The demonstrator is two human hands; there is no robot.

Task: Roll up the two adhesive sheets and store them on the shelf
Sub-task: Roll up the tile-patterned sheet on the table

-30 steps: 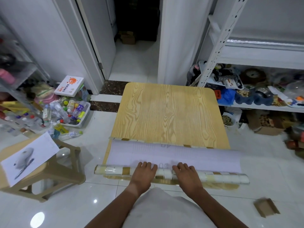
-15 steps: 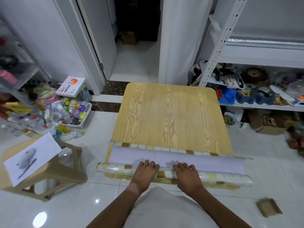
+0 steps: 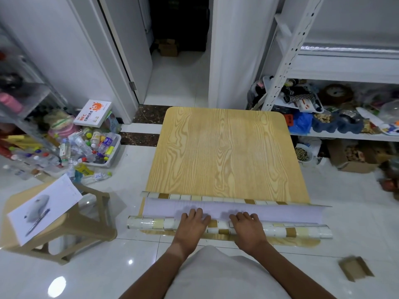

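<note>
Head view: stool (image 3: 71, 223) and bottle bin (image 3: 108, 157) flank table (image 3: 220, 152).

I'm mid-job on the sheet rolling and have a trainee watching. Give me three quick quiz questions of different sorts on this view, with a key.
1. True or false: both hands lie flat on the rolled part of the tile-pattern adhesive sheet.
2. Multiple choice: the strip of sheet not yet rolled shows mostly A) its pale lilac backing, B) bare wood grain, C) a black print.
3. Fill in: the sheet lies at the near edge of the wooden ____.

Key
1. True: the left hand and the right hand press on the roll with straight fingers.
2. A: lilac backing, with a row of tiles at the far edge.
3. table.
</note>
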